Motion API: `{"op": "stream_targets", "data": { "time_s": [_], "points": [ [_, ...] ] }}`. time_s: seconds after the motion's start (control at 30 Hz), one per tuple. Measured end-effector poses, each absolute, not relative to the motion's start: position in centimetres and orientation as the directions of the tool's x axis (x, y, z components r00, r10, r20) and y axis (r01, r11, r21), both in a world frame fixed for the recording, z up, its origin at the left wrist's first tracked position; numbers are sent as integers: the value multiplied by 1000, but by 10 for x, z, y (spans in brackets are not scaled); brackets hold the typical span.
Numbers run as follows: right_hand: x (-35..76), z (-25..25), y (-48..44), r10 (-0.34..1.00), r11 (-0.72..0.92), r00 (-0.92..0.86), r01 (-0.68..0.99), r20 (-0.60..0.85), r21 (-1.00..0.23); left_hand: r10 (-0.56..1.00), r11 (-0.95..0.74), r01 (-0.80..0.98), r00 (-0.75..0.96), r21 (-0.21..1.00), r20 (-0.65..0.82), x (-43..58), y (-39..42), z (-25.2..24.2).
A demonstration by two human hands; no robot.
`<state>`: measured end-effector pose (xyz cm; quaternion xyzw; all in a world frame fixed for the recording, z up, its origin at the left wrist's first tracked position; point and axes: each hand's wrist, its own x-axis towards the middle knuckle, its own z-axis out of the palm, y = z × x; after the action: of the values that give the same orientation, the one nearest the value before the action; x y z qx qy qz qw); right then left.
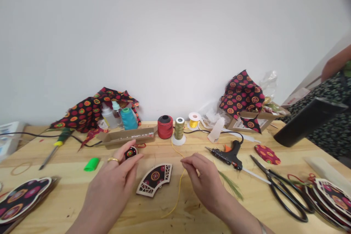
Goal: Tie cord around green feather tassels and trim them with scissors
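Observation:
My left hand [116, 177], with a gold ring on one finger, pinches a small round disc covered in black patterned fabric [131, 152] just above the wooden table [68, 204]. My right hand [204, 179] pinches a thin yellow cord [178, 190] that runs back to an olive-gold thread spool [179, 128] and trails toward the table's front. Between the two hands lies a fan-shaped wooden piece with patterned fabric inlay [155, 179].
A glue gun [229, 155], black scissors [285, 193], red spool [165, 127], yellow spool [194, 119], green clip [91, 164], screwdriver [55, 148] and cardboard tray [126, 137] lie around. Fabric heaps sit at the back. Fabric-covered pieces stack at both front corners. Another person stands at right [334, 117].

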<state>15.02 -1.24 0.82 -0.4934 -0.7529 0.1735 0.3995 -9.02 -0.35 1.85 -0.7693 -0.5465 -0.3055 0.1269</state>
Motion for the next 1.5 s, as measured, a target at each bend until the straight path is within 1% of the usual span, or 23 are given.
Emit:
{"op": "stream_targets", "data": {
  "time_s": [0.07, 0.13, 0.2, 0.27, 0.3, 0.4, 0.43, 0.53, 0.67, 0.77, 0.87, 0.93, 1.07, 1.13, 1.2, 1.3, 1.4, 1.5],
  "points": [
    [151, 5, -14, 843, 500, -201, 636, 500, -588, 722, -395, 916, 264, 67, 639, -88, 4, 24],
    [152, 3, -17, 776, 585, -272, 646, 569, -489, 679, -409, 912, 286, 25, 676, -83, 15, 34],
    [152, 2, -19, 692, 675, -363, 632, 624, -381, 693, -391, 920, 293, 3, 659, -74, 29, 46],
    [152, 0, -20, 622, 732, -433, 617, 652, -289, 778, -339, 941, 283, -5, 561, -62, 47, 57],
    [151, -1, -20, 598, 748, -457, 613, 658, -254, 817, -315, 949, 265, 12, 511, -55, 56, 62],
    [150, -4, -20, 554, 781, -527, 598, 645, -182, 931, -254, 964, 221, 83, 289, -35, 84, 71],
    [150, -4, -20, 545, 791, -552, 589, 631, -167, 940, -256, 962, 226, 91, 255, -30, 92, 72],
    [152, -4, -19, 555, 807, -630, 566, 543, -168, 954, -257, 961, 235, 105, 185, -21, 112, 72],
    [156, 1, -20, 636, 772, -683, 576, 359, -270, 965, -251, 960, 239, 121, 108, -19, 123, 65],
    [157, 1, -21, 657, 750, -707, 575, 262, -328, 968, -244, 961, 233, 130, 96, -17, 124, 62],
    [159, 0, -20, 667, 733, -715, 580, 209, -357, 969, -236, 962, 221, 141, 111, -16, 123, 63],
    [161, 1, -17, 694, 709, -695, 615, 186, -347, 969, -226, 963, 208, 146, 132, -15, 122, 66],
    [168, 7, -11, 783, 620, -602, 738, 157, -266, 965, -197, 968, 163, 157, 207, -18, 117, 84],
    [170, 9, -9, 809, 587, -569, 773, 147, -240, 957, -190, 967, 144, 169, 252, -22, 109, 98],
    [170, 10, -8, 824, 566, -549, 791, 139, -233, 942, -218, 947, 141, 237, 305, -25, 96, 111],
    [171, 10, -9, 841, 540, -526, 808, 127, -236, 933, -239, 916, 125, 321, 337, -31, 69, 121],
    [174, 14, -11, 841, 538, -534, 809, 86, -239, 949, -209, 904, 95, 372, 302, -41, 37, 116],
    [174, 21, -18, 799, 593, -600, 780, 26, -199, 962, -206, 849, 86, 486, 258, -56, 5, 100]
  ]
}}
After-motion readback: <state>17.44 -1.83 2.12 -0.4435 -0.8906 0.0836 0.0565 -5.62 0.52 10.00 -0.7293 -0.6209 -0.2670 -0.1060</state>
